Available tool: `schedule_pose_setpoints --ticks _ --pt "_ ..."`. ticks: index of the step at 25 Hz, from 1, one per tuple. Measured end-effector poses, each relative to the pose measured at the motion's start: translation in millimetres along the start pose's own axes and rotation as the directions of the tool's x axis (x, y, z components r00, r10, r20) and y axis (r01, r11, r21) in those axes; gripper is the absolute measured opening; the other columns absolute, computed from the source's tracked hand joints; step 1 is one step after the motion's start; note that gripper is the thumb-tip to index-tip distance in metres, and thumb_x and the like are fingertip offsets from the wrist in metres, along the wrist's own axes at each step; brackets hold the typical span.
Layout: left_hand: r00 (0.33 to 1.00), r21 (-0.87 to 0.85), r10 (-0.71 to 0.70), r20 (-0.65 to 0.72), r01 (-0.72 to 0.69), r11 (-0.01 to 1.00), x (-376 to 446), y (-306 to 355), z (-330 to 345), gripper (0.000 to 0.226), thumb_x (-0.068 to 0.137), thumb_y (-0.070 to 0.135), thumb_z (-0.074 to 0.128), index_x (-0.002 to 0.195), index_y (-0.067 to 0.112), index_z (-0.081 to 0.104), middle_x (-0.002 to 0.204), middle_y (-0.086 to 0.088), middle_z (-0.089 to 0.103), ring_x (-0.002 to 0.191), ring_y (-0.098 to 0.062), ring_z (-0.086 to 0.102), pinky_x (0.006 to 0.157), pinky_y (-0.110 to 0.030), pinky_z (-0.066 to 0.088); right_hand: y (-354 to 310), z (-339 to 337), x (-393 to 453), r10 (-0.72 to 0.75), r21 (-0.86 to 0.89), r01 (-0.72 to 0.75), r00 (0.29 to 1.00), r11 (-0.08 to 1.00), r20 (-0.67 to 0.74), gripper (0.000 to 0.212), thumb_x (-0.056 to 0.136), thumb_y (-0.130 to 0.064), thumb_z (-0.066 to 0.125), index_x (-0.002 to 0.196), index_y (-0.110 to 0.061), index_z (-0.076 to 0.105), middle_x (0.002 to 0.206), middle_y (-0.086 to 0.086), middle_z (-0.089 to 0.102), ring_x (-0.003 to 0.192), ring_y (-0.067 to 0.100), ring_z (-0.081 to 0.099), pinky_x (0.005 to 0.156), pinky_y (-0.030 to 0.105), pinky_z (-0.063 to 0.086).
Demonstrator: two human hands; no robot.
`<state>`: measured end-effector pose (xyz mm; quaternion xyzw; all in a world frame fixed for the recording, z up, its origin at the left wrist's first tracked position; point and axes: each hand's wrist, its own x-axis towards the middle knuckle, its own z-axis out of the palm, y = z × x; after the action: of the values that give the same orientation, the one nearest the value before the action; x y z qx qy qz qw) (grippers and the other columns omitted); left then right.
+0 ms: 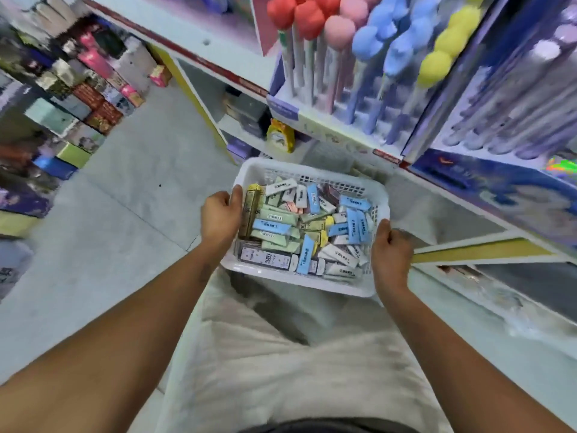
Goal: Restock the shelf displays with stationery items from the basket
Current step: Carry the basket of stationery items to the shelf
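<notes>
While hands grip rims — left hand (pixel 220 217), right hand (pixel 391 250) — basket (pixel 307 170) full.

You hold the basket (pixel 312 284) ahead of you at twelve o'clock, your left hand (pixel 221 217) on its nine o'clock rim, your right hand (pixel 392 250) at its three o'clock rim. Small packets (pixel 307 221) lie heaped inside it. Beyond it, from twelve to two o'clock, pens (pixel 349 73) stand upright in a display rack (pixel 299 115) on the shelf (pixel 487 245). Stacked boxes (pixel 78 89) sit at ten o'clock across the floor (pixel 131 189).
</notes>
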<state>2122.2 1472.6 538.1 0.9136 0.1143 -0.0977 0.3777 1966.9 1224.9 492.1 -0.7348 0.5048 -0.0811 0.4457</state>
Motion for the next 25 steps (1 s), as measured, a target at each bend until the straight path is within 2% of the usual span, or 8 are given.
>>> schedule_pose_setpoints --ticks 3,7,9,12,15,19,22,25 --pt "0.985 0.025 0.126 0.120 -0.130 0.991 60.2 -11.0 15.6 0.052 0.100 0.036 0.050 0.056 0.011 0.036 0.052 -0.005 0.039 0.053 -0.023 0.037 0.055 -0.034 0.029 -0.2 42.9 -9.7 0.079 -0.035 -0.085 0.985 0.996 -0.152 0.046 0.106 -0.035 0.042 0.075 -0.004 0.054 0.070 0.008 0.051 0.069 0.027 0.047 0.068 0.033 0.031" --pt "0.958 0.039 0.174 0.230 -0.188 0.981 92.3 -37.3 45.1 0.053 0.100 0.035 0.050 0.056 0.011 0.033 0.052 -0.004 0.037 0.057 -0.026 0.035 0.055 -0.034 0.023 24.7 72.9 -24.7 0.200 -0.012 -0.208 0.951 0.978 -0.237 0.050 0.105 -0.039 0.042 0.065 -0.010 0.048 0.066 0.009 0.054 0.061 0.025 0.048 0.065 0.034 0.035" --pt "0.938 0.027 0.204 0.280 -0.220 0.975 100.9 -63.5 72.7 0.053 0.100 0.036 0.049 0.057 0.012 0.033 0.051 -0.003 0.037 0.053 -0.022 0.034 0.052 -0.035 0.022 55.1 90.4 -26.7 0.239 -0.007 -0.251 0.928 0.968 -0.285 0.052 0.104 -0.039 0.043 0.059 -0.014 0.043 0.059 0.004 0.048 0.056 0.023 0.045 0.063 0.036 0.035" --pt "0.924 0.057 0.209 0.320 -0.239 0.969 109.9 -114.8 129.0 0.053 0.100 0.038 0.047 0.056 0.012 0.034 0.052 -0.002 0.041 0.050 -0.016 0.038 0.048 -0.031 0.024 119.4 121.8 -17.8 0.293 0.015 -0.302 0.909 0.953 -0.295 0.053 0.103 -0.042 0.041 0.058 -0.015 0.044 0.061 0.007 0.050 0.063 0.030 0.050 0.064 0.039 0.040" --pt "0.920 0.095 0.198 0.339 -0.243 0.965 119.1 -159.6 186.9 0.052 0.100 0.039 0.046 0.058 0.011 0.040 0.056 -0.005 0.048 0.055 -0.021 0.044 0.051 -0.031 0.027 179.2 153.5 3.5 0.328 -0.026 -0.351 0.897 0.936 -0.296 0.053 0.103 -0.044 0.038 0.059 -0.015 0.046 0.062 0.007 0.052 0.063 0.028 0.051 0.061 0.034 0.037" --pt "0.907 0.070 0.202 0.370 -0.244 0.967 129.0 -208.8 257.6 0.051 0.100 0.041 0.045 0.062 0.007 0.047 0.064 -0.011 0.054 0.066 -0.031 0.053 0.061 -0.034 0.040 247.2 187.8 37.6 0.346 -0.008 -0.366 0.886 0.931 -0.308 0.053 0.101 -0.047 0.038 0.068 -0.009 0.055 0.070 0.010 0.058 0.068 0.030 0.055 0.066 0.034 0.039" --pt "0.891 0.035 0.269 0.366 -0.302 0.953 136.0 -233.8 289.0 0.052 0.100 0.040 0.045 0.060 0.008 0.046 0.064 -0.012 0.055 0.067 -0.033 0.055 0.062 -0.034 0.041 282.1 206.6 54.2 0.315 0.022 -0.326 0.892 0.945 -0.325 0.053 0.101 -0.046 0.038 0.067 -0.009 0.054 0.073 0.012 0.059 0.070 0.031 0.056 0.067 0.035 0.040" --pt "0.870 0.006 0.344 0.354 -0.370 0.929 129.2 -251.4 293.3 0.052 0.101 0.041 0.045 0.060 0.009 0.047 0.060 -0.009 0.054 0.066 -0.034 0.057 0.060 -0.032 0.039 298.3 214.9 51.8 0.257 0.071 -0.248 0.901 0.966 -0.350 0.052 0.100 -0.044 0.040 0.063 -0.010 0.052 0.069 0.010 0.057 0.073 0.033 0.057 0.067 0.035 0.040"
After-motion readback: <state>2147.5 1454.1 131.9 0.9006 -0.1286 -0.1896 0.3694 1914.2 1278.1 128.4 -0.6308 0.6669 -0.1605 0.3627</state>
